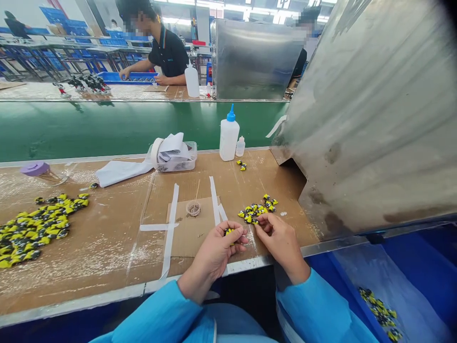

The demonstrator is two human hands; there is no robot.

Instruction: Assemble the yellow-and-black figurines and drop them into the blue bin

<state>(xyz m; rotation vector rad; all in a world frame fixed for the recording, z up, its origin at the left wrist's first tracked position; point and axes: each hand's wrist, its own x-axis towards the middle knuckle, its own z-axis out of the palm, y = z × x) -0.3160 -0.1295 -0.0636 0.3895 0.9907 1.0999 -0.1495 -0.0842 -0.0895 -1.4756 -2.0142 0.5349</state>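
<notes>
My left hand (223,243) is closed around a small yellow-and-black painted piece (228,232), mostly hidden by the thumb and fingers. To its right, my right hand (280,238) reaches to the near edge of a small pile of similar pieces (252,212). Its thumb and index fingertips are pinched at one yellow-and-black piece (255,221). Left of the hands, a small round cup (193,208) with brown contents and a thin stick stands on a cardboard sheet (182,238) edged by white tape strips.
A large heap of yellow-and-black pieces (39,226) covers the left. Behind are a purple-lidded jar (35,169), a clear tub with white cloth (176,159) and a blue-tipped bottle (229,138). A metal panel (371,124) borders the right. Across the green belt (143,124) a person works.
</notes>
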